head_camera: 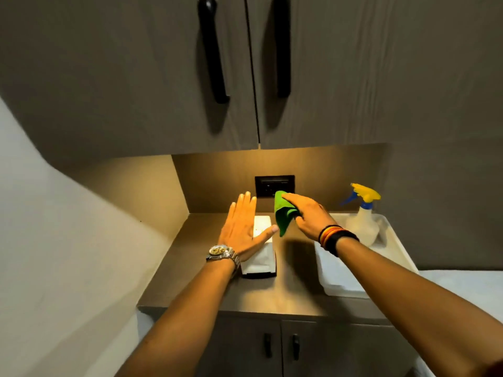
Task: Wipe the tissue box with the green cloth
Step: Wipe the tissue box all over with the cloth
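A white tissue box [261,257] lies on the grey counter [288,292], long side running away from me. My left hand [242,227] hovers flat over its left half, fingers spread, holding nothing; whether it touches the box I cannot tell. A silver watch sits on that wrist. My right hand [307,213] grips a bunched green cloth [283,212] just above and to the right of the box's far end. The cloth hangs down beside the left thumb tip and looks clear of the box.
A white tray [400,248] on the counter's right holds a spray bottle [364,216] with a yellow and blue trigger. A black wall socket [265,186] sits behind the cloth. Upper cabinet doors with black handles [213,50] hang overhead; lower cabinet doors are below the counter edge.
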Action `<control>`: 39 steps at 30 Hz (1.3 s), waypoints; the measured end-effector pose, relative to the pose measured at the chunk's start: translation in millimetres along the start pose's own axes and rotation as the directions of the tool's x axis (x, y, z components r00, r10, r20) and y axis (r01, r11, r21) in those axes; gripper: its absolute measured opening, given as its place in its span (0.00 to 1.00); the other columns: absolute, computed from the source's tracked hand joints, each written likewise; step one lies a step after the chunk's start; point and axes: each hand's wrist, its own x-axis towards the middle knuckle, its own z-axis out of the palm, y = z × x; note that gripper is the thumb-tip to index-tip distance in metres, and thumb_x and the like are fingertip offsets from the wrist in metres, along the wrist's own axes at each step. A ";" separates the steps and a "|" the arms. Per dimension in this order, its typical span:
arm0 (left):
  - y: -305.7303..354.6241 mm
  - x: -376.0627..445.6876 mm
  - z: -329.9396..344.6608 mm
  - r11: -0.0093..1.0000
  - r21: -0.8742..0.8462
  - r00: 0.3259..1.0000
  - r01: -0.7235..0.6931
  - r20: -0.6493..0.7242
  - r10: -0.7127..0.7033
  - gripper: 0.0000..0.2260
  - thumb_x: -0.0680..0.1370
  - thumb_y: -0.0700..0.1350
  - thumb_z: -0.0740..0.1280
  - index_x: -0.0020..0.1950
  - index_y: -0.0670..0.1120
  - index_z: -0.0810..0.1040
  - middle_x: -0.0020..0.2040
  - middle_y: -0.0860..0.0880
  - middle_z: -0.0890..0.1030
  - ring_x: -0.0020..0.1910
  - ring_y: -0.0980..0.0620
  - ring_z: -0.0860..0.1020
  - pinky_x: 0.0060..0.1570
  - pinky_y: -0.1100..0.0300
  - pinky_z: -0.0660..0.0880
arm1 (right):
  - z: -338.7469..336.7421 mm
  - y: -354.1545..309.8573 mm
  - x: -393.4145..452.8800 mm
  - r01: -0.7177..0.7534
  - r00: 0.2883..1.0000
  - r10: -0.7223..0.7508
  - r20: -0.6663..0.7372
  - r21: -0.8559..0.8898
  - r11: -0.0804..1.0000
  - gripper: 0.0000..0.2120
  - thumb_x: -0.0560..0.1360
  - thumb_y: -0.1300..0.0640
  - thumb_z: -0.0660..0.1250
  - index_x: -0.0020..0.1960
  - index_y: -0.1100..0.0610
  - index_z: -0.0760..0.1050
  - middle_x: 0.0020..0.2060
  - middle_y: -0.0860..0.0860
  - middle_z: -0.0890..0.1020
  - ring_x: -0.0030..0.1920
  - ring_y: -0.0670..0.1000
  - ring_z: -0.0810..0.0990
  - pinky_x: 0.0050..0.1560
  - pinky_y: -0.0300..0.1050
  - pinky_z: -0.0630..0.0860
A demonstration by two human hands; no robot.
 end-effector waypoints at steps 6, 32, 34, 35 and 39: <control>-57.4 -38.1 25.7 0.975 -0.005 0.956 0.221 0.198 -0.216 0.56 0.71 0.77 0.60 0.84 0.45 0.39 0.84 0.45 0.39 0.82 0.48 0.37 0.78 0.51 0.35 | 56.6 -31.4 1.7 0.209 0.945 -0.138 0.297 -0.222 0.952 0.31 0.78 0.65 0.62 0.78 0.49 0.62 0.78 0.54 0.64 0.78 0.56 0.60 0.78 0.51 0.55; -17.9 -26.1 110.4 0.649 -0.709 0.884 0.275 -0.078 -0.460 0.56 0.56 0.66 0.82 0.76 0.51 0.59 0.69 0.48 0.72 0.65 0.50 0.74 0.59 0.53 0.79 | 65.5 -27.0 18.0 -0.016 0.954 0.065 0.293 -0.168 0.986 0.26 0.80 0.55 0.60 0.77 0.48 0.64 0.78 0.51 0.65 0.77 0.55 0.62 0.77 0.52 0.55; -11.5 -25.4 114.6 0.660 -0.695 0.870 0.284 -0.103 -0.483 0.57 0.56 0.66 0.80 0.78 0.49 0.57 0.70 0.47 0.70 0.67 0.49 0.72 0.60 0.51 0.78 | 74.3 -27.2 17.4 -0.002 0.955 0.065 0.290 -0.212 0.977 0.29 0.80 0.55 0.60 0.79 0.49 0.58 0.80 0.51 0.59 0.79 0.55 0.56 0.78 0.51 0.50; -12.3 -24.0 116.3 0.668 -0.685 0.873 0.290 -0.096 -0.478 0.59 0.57 0.63 0.81 0.79 0.48 0.55 0.72 0.46 0.68 0.68 0.48 0.71 0.62 0.49 0.77 | 79.2 -26.9 16.5 -0.001 0.960 0.062 0.272 -0.219 0.976 0.29 0.80 0.54 0.60 0.80 0.49 0.57 0.80 0.51 0.57 0.80 0.55 0.54 0.78 0.50 0.49; -17.4 -23.9 119.7 0.638 -0.711 0.885 0.295 -0.048 -0.463 0.60 0.59 0.55 0.85 0.81 0.47 0.52 0.75 0.45 0.66 0.70 0.47 0.71 0.65 0.48 0.77 | 90.8 -22.6 12.1 -0.007 0.975 0.055 0.215 -0.218 0.976 0.30 0.81 0.49 0.61 0.80 0.48 0.55 0.81 0.51 0.55 0.80 0.55 0.52 0.75 0.47 0.45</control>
